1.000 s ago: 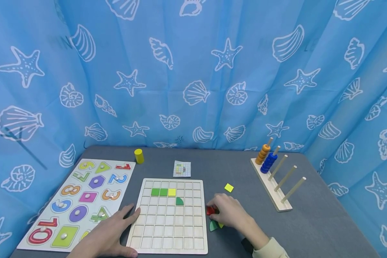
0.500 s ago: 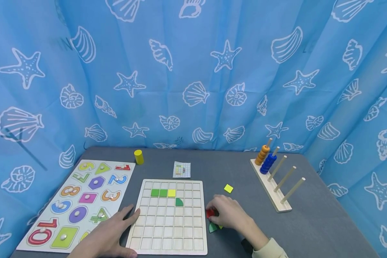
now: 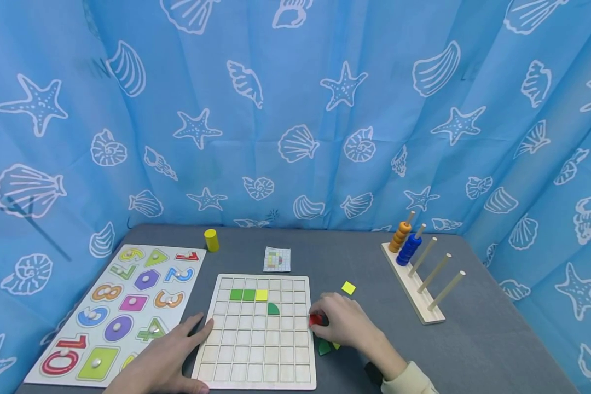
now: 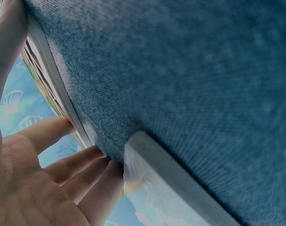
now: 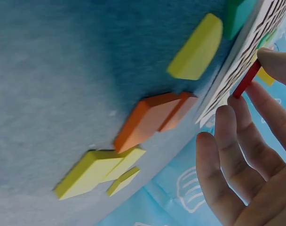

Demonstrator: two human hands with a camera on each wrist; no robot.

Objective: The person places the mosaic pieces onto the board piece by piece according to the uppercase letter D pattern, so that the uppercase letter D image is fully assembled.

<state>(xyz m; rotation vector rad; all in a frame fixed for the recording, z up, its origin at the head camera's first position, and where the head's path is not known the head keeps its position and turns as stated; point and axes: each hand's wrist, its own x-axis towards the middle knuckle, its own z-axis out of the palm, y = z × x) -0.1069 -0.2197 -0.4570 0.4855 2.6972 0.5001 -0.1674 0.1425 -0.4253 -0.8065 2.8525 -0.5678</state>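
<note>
My right hand [image 3: 345,323] pinches a small flat red tile [image 5: 248,78] between thumb and fingers, beside the right edge of a pale wooden grid board [image 3: 256,377]. Fingers of my left hand [image 3: 164,355] are spread, touching the board's left edge, with the thumb near its front corner. Two green squares [image 3: 242,294] and a yellow square [image 3: 261,295] sit in a row on the grid. A green quarter circle [image 3: 273,308] lies one row nearer. Under my right hand are a loose green tile [image 3: 324,347], orange tiles [image 5: 147,120] and yellow tiles [image 5: 84,172], partly hidden in the head view.
On the left lies a number-and-shape puzzle board [image 3: 143,290]. Behind the grid are a yellow cylinder [image 3: 211,240] and a printed pattern card [image 3: 277,259]. A loose yellow square [image 3: 348,288] lies beyond my right hand; a bead peg stand [image 3: 413,284] stands further right.
My right hand has lifted slightly and moved left to the board's edge, carrying the red tile from the loose pieces. The left hand stays in place.
</note>
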